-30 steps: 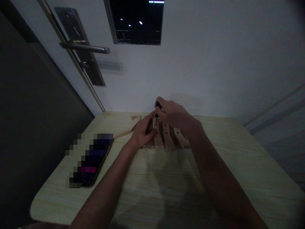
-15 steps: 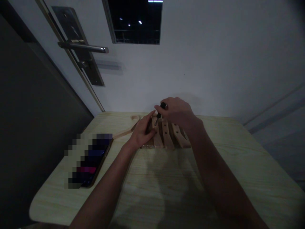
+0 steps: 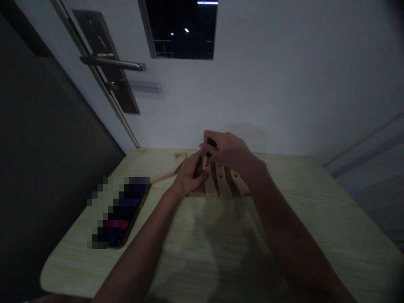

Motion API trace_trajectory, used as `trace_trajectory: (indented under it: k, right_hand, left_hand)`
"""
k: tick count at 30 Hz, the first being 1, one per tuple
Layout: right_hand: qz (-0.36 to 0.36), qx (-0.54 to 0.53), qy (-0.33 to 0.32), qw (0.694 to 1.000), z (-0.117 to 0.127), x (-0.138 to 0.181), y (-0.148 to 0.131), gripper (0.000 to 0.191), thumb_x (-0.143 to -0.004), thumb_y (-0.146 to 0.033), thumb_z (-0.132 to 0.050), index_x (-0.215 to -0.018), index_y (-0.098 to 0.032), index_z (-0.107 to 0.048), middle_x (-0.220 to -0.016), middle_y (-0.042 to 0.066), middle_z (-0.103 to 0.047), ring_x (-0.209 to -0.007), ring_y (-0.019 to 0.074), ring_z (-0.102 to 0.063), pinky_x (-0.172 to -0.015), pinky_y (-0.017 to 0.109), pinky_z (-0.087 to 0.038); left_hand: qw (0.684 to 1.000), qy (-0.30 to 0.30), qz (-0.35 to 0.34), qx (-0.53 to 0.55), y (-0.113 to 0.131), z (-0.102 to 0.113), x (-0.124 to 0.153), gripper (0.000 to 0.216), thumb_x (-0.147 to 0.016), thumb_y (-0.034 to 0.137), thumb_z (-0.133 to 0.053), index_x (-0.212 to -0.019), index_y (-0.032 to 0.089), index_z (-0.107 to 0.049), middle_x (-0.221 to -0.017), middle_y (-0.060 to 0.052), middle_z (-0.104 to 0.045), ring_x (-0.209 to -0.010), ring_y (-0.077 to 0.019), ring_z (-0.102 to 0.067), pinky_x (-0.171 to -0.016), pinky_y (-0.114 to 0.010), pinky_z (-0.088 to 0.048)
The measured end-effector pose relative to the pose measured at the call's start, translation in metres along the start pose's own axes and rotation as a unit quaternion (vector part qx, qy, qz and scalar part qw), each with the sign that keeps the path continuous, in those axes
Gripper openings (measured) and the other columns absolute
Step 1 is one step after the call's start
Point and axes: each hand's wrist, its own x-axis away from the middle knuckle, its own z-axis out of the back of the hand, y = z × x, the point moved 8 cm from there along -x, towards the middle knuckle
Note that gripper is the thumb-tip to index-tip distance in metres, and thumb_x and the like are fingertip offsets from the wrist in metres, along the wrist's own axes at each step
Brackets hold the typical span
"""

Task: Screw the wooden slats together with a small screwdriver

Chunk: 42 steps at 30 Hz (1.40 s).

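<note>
Moved since the earlier frame: one right hand (image 3: pixel 229 151), shifted leftward, fingers wrapped about one black-handled, metal-shafted screwdriver (image 3: pixel 212 143), now more upright, its tip at the upper part of the leftmost of three pale, curved, holed wooden strips (image 3: pixel 211 187). These lie side by side on one flat brown board (image 3: pixel 195 193). One left hand (image 3: pixel 188 174), fingers spread wide, rests across the board's left end, thumb at the leftmost strip. Further left: one pale, hook-ended wooden piece (image 3: pixel 163 176); one dark rectangular phone (image 3: pixel 134 206), partly pixelated. One pale wood-grain tabletop (image 3: pixel 303 219) beneath.
</note>
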Motion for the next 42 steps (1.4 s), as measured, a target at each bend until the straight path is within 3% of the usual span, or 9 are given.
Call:
trace_trajectory:
  k: [2,7,15,19,22,27,33,38,42]
  right_hand:
    - [-0.012,0.027,0.0,1.0,0.002,0.003,-0.001,0.03,-0.091,-0.045,-0.039,-0.101,-0.021,-0.055,-0.085,0.006,-0.065,-0.069,0.0163,-0.053,-0.058,0.027,-0.03]
    - [-0.018,0.059,-0.021,0.998,0.002,0.007,-0.004,0.029,-0.092,-0.031,-0.033,-0.11,-0.016,-0.051,-0.091,0.011,-0.066,-0.072,0.0182,-0.057,-0.059,0.028,-0.032]
    - [-0.081,0.059,0.003,0.995,0.001,-0.001,0.021,0.039,-0.09,-0.049,-0.038,-0.094,-0.018,-0.06,-0.089,0.011,-0.065,-0.076,0.0199,-0.057,-0.062,0.029,-0.035]
    - [-0.019,-0.002,0.016,1.0,-0.003,-0.004,0.014,0.024,-0.091,-0.031,-0.04,-0.105,-0.019,-0.055,-0.091,0.008,-0.063,-0.079,0.0178,-0.055,-0.066,0.027,-0.036]
    - [0.027,-0.044,0.011,0.999,-0.007,-0.006,0.007,0.019,-0.087,-0.019,-0.039,-0.098,-0.016,-0.054,-0.094,0.009,-0.061,-0.084,0.0172,-0.053,-0.071,0.027,-0.037]
    - [0.091,-0.103,0.003,0.99,-0.003,-0.001,-0.007,0.02,-0.08,-0.015,-0.04,-0.098,-0.015,-0.05,-0.095,0.008,-0.058,-0.081,0.0156,-0.05,-0.073,0.026,-0.037]
    - [0.07,-0.125,-0.032,0.989,-0.003,0.001,-0.011,0.029,-0.084,-0.013,-0.036,-0.108,-0.017,-0.052,-0.071,0.001,-0.057,-0.063,0.013,-0.048,-0.061,0.024,-0.035]
    - [0.036,-0.086,0.001,0.996,0.002,-0.003,-0.001,0.012,-0.083,-0.021,-0.05,-0.087,-0.019,-0.061,-0.083,0.003,-0.063,-0.071,0.0131,-0.05,-0.065,0.025,-0.034]
    - [0.027,-0.043,0.013,0.999,0.003,-0.004,0.007,0.013,-0.083,-0.03,-0.056,-0.083,-0.018,-0.061,-0.083,0.004,-0.063,-0.072,0.0136,-0.05,-0.067,0.026,-0.032]
  left_hand:
    - [1.0,-0.001,-0.004,0.007,0.001,0.0,0.0,0.068,-0.081,0.035,-0.058,-0.141,0.02,-0.028,-0.14,-0.015,-0.042,-0.127,-0.0313,-0.042,-0.106,-0.053,-0.033]
    - [1.0,-0.006,-0.018,0.022,0.007,0.001,-0.002,0.07,-0.081,0.035,-0.058,-0.142,0.022,-0.027,-0.141,-0.014,-0.042,-0.127,-0.031,-0.042,-0.106,-0.052,-0.033]
    - [1.0,-0.003,-0.019,0.013,0.011,0.003,-0.002,0.071,-0.081,0.032,-0.058,-0.143,0.025,-0.025,-0.142,-0.012,-0.041,-0.124,-0.0303,-0.045,-0.105,-0.051,-0.033]
    - [1.0,-0.007,-0.022,0.003,0.012,0.002,-0.002,0.071,-0.081,0.03,-0.058,-0.144,0.023,-0.024,-0.141,-0.013,-0.042,-0.123,-0.0299,-0.046,-0.104,-0.05,-0.035]
    - [1.0,-0.006,-0.016,-0.002,0.012,0.003,-0.003,0.072,-0.081,0.03,-0.058,-0.144,0.021,-0.025,-0.141,-0.014,-0.043,-0.124,-0.0301,-0.046,-0.105,-0.049,-0.035]
    - [1.0,-0.004,-0.025,0.007,0.012,0.003,-0.002,0.069,-0.081,0.032,-0.058,-0.142,0.021,-0.028,-0.142,-0.013,-0.041,-0.127,-0.0309,-0.042,-0.106,-0.051,-0.032]
    - [1.0,-0.001,-0.03,0.001,0.013,0.003,-0.003,0.07,-0.081,0.031,-0.058,-0.143,0.024,-0.026,-0.144,-0.013,-0.039,-0.127,-0.0306,-0.041,-0.106,-0.052,-0.033]
    - [1.0,0.001,-0.023,0.002,0.012,0.003,-0.002,0.07,-0.081,0.032,-0.058,-0.143,0.023,-0.025,-0.142,-0.013,-0.041,-0.128,-0.0308,-0.041,-0.106,-0.051,-0.033]
    - [1.0,-0.001,-0.023,0.007,0.009,0.002,-0.001,0.071,-0.081,0.033,-0.058,-0.143,0.023,-0.025,-0.142,-0.013,-0.041,-0.127,-0.0308,-0.042,-0.106,-0.051,-0.033]
